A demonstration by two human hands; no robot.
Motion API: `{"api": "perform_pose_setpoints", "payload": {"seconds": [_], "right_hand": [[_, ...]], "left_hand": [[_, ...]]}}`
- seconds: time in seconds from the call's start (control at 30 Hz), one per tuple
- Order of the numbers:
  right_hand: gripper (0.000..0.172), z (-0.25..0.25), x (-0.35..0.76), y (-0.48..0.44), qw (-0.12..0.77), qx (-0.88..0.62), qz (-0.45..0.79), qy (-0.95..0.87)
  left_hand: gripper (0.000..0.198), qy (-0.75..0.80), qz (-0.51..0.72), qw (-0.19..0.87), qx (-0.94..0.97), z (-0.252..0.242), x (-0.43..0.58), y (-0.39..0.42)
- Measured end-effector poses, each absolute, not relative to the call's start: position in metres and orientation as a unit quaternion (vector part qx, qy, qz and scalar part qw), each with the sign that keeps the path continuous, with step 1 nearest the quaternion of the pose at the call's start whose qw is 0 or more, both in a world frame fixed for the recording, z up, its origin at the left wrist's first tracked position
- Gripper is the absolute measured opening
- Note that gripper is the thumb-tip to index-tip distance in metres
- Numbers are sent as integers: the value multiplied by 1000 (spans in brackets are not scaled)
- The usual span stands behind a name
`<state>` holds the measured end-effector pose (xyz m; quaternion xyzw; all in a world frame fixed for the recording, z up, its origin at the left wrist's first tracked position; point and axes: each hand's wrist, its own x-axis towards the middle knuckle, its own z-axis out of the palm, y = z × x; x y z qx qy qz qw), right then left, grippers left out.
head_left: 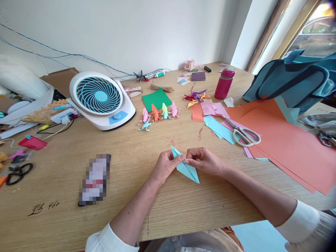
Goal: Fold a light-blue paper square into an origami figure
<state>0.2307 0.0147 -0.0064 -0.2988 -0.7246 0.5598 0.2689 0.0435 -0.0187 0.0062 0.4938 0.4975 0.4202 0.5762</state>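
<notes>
A light blue folded paper (188,171), long and pointed at both ends, is tilted between my hands above the wooden table. My left hand (166,165) is closed on its upper left part, the thumb lying on top. My right hand (204,161) pinches the paper's upper right edge with thumb and index finger. Beyond them stand small folded paper figures: pink (145,114), orange (155,112), green (165,111) and another pink (174,109), with a light blue one (146,126) in front.
A white fan (118,105) stands at the back left, a phone (95,180) nearer. Rightward are scissors (246,137) on orange sheets (294,150), light blue paper (219,128), a magenta bottle (224,84) and a teal bag (294,78). Green paper (156,99) lies behind the figures.
</notes>
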Motion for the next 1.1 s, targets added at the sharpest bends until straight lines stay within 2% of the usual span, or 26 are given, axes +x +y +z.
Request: {"api": "perform_pose_setpoints", "payload": {"seconds": [0.2,0.47,0.63,0.73,0.93,1.1], "right_hand": [[43,-7,230,13,277,-316,526,-739],[44,-11,225,11,263,-301,563,-723],[48,-11,224,15,331,-335,568,-675],[50,-12,223,18,372,-354,582,-631],[48,-14,219,16,338,-346,639,-598],[47,-16,221,16,341,-359,609,-620]], "left_hand": [[37,482,486,550,478,11,43,-18],[38,491,474,532,501,9,41,-18],[49,473,472,525,528,12,42,-17],[43,469,465,534,528,11,44,-16],[34,498,480,503,519,2,41,-13],[31,503,468,496,531,-1,39,-12]]}}
